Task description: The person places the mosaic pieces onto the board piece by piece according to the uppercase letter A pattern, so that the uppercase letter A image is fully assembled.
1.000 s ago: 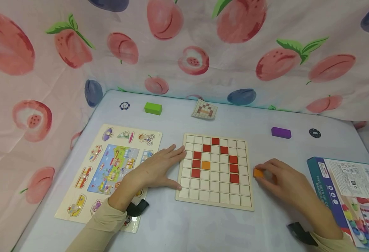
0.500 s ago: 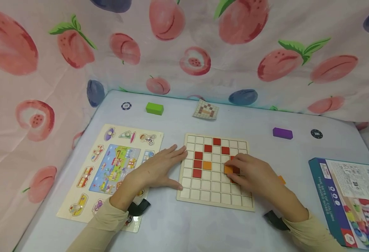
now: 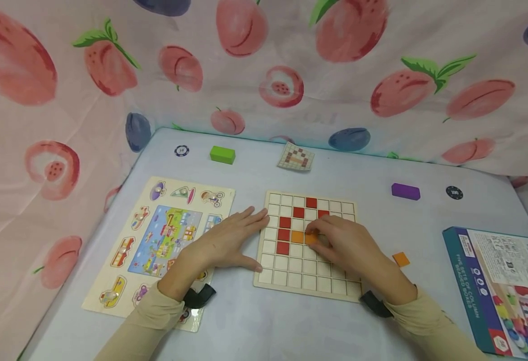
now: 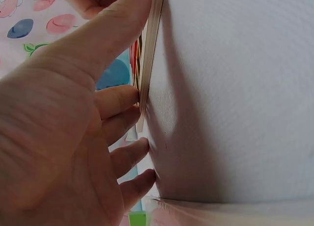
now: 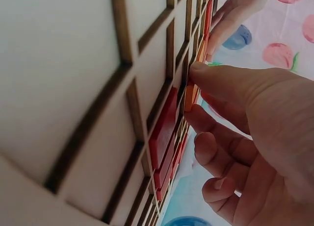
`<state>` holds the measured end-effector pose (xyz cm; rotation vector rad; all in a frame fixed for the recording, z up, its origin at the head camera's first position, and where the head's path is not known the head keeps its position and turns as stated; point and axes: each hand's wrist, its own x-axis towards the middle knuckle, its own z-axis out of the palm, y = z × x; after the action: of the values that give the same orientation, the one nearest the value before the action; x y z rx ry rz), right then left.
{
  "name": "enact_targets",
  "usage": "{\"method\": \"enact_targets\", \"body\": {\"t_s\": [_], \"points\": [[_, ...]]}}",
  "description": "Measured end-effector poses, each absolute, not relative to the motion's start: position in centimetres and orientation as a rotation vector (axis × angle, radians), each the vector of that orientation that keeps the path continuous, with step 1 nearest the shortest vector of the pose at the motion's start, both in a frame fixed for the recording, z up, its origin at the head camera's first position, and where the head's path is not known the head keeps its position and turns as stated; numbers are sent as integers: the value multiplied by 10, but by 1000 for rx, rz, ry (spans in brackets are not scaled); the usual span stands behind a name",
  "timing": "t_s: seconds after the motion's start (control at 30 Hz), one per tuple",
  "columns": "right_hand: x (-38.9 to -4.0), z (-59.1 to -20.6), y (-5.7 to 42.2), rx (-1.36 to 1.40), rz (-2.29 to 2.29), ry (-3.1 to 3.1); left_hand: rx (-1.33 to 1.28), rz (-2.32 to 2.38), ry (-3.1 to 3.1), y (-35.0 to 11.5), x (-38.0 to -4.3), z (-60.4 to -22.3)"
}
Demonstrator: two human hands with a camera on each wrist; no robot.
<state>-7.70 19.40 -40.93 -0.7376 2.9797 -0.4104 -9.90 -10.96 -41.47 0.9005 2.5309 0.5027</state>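
A wooden grid board (image 3: pixel 309 277) lies on the table with several red square tiles (image 3: pixel 283 247) in its cells. One orange tile (image 3: pixel 297 236) sits in a cell near the middle. Just right of it, my right hand (image 3: pixel 347 243) pinches a second orange tile (image 3: pixel 311 238) between thumb and fingers; the right wrist view shows this orange tile (image 5: pixel 189 97) at the board's surface. Flat along the board's left edge, my left hand (image 3: pixel 223 240) rests with fingers spread and straight, its fingertips and thumb touching the frame. My right hand hides some cells on the right.
A loose orange tile (image 3: pixel 401 259) lies right of the board. Behind are a pattern card (image 3: pixel 296 157), a green block (image 3: pixel 222 155), a purple block (image 3: pixel 406 191) and two round chips. A knobbed picture puzzle (image 3: pixel 133 296) lies left, a box (image 3: pixel 467 296) right.
My right hand has carried an orange tile from the table right of the board leftward over the grid, beside the first orange tile. Another orange tile is now uncovered on the table. My left hand stays put.
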Motion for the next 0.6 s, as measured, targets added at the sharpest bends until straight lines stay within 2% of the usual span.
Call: {"method": "enact_targets", "body": {"t_s": [0.6], "points": [[-76,-408,196,-757,-449,3017,893,508,2536,-109,-99,-415]]}}
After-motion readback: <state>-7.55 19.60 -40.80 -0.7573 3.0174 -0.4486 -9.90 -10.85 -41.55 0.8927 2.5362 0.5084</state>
